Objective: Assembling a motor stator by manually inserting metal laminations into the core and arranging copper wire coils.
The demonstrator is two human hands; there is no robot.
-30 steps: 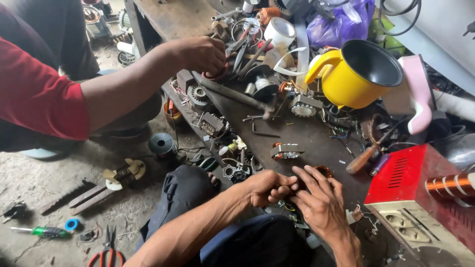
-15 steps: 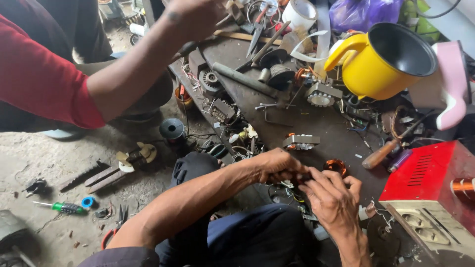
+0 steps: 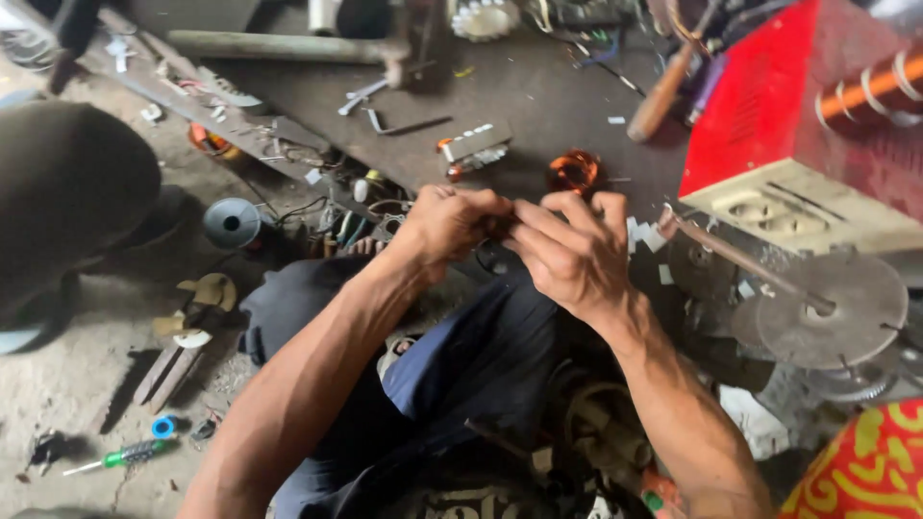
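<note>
Both hands meet just above the person's lap, at the near edge of the low worktop (image 3: 538, 91). The left hand (image 3: 452, 223) is curled into a near fist and the right hand (image 3: 572, 252) faces it, fingers bent inward; the two grips close together on a small dark part (image 3: 500, 229) pinched between the fingertips. Most of that part is hidden by the fingers, so its shape cannot be told. It sits right at the meeting point of the two grips, above the blue trousers.

Just beyond the hands a copper wire coil (image 3: 575, 171) lies on the dark worktop, and a little to its left a small stack of metal plates (image 3: 474, 146). A wooden-handled tool (image 3: 663, 94) lies farther back, near a red metal box (image 3: 798, 106) with a pale front panel. Right of the hands, a round metal disc (image 3: 846, 308) with a rod through it.

The floor (image 3: 77, 384) on the left is bare, dusty concrete. On it lie a green-handled screwdriver (image 3: 130, 455), a small blue ring (image 3: 163, 426) and a dark round spool (image 3: 231, 223).
</note>
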